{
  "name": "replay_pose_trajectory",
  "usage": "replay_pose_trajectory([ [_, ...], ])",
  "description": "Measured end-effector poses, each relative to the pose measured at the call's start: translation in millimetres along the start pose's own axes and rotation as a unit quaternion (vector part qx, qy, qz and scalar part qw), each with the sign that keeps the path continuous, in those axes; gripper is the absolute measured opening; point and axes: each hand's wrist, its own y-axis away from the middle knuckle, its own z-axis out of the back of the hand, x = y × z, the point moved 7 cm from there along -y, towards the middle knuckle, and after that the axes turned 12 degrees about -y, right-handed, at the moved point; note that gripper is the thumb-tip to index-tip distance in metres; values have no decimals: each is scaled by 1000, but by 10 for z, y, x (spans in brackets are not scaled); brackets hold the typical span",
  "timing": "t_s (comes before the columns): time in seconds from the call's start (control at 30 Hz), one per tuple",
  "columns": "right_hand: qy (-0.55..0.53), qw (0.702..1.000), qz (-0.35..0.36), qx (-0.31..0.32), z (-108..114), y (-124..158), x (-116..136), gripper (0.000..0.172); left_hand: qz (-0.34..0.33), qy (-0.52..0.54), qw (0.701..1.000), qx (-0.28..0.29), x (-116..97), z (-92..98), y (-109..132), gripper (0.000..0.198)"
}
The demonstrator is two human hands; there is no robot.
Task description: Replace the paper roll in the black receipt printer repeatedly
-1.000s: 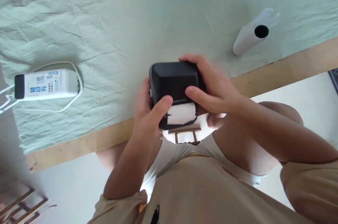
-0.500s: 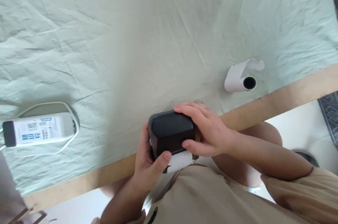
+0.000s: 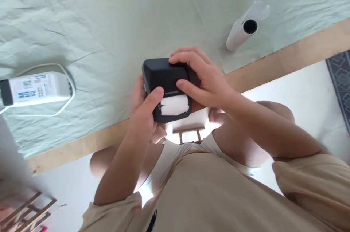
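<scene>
Between my two hands is a black, boxy thermal printer (image 3: 164,75) with a strip of torn-edged white paper (image 3: 175,105) on its near face. My left hand (image 3: 143,110) grips its left side, thumb on the front and the other fingers mostly hidden behind. My right hand (image 3: 201,77) holds the upper right, fingers over the top and thumb pressed on the front. The printer is held over the table's near edge. Farther right, a partly unrolled roll of white paper (image 3: 237,35) with a black core stands on the cloth.
A pale green wrinkled cloth (image 3: 115,17) covers the table, whose wooden edge (image 3: 82,146) runs along the near side. At left lies a white, labelled block with a black end (image 3: 35,89), looped by a white cable (image 3: 64,106). A wooden rack (image 3: 30,212) stands on the floor lower left.
The view has tilted down toward my lap, so the tabletop items appear higher. The printer is turned so more of its paper-bearing face shows; both hands keep hold of it.
</scene>
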Motion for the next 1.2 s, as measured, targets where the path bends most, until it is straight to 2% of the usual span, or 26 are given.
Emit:
replay_pose_trajectory([
  [0.07, -2, 1000, -12, -2, 1, -15, -43, 39, -23, -4, 1000, 13, -55, -20, 5, 29],
  [0.2, -32, 999, 33, -16, 7, -6, -26, 38, 18, 8, 999, 31, 37, -8, 35, 35],
  [0.23, -38, 998, 43, -15, 7, 3, -17, 39, 17, 27, 999, 27, 64, 10, 38, 36],
  [0.3, -40, 998, 45, -11, 5, 21, -15, 39, -11, 72, 997, -18, 87, 100, 33, 34],
  [0.37, -34, 999, 39, -5, 10, 35, -17, 39, -6, 67, 997, -32, 128, 136, 17, 30],
  [0.5, -40, 997, 61, 6, 15, 57, 26, 48, 22, 38, 999, 13, 119, 87, -32, 42],
  [0.63, -41, 997, 69, 9, 16, 50, 61, 57, -16, 67, 998, -2, 22, 114, -57, 26],
  [0.7, -9, 996, 88, -16, 57, 39, 132, 58, -14, 87, 996, -3, 44, 125, -60, 24],
  [0.77, 30, 988, 136, -73, 149, 47, 286, 50, -13, 102, 995, 1, 76, 134, -65, 23],
  [0.8, 47, 984, 137, -100, 195, 49, 349, 41, -14, 108, 994, 0, 89, 143, -68, 23],
  [0.87, 66, 984, 86, -140, 273, 37, 419, 16, -23, 112, 993, 7, 93, 149, -70, 23],
  [0.9, 72, 984, 45, -154, 304, 28, 430, 9, -23, 107, 994, 16, 94, 143, -68, 23],
  [0.97, 79, 980, -7, -181, 352, 13, 468, 16, -36, 76, 995, 51, 68, 102, -51, 28],
  [1.03, 69, 977, 2, -200, 371, -14, 526, 14, -39, 44, 996, 71, 51, 73, -30, 39],
  [1.1, 68, 982, 19, -177, 325, -64, 542, 12, -28, 20, 996, 77, 58, 57, -14, 41],
  [1.2, 147, 983, 44, -99, 195, -128, 519, 15, -22, -6, 997, 80, 59, 38, -7, 45],
])
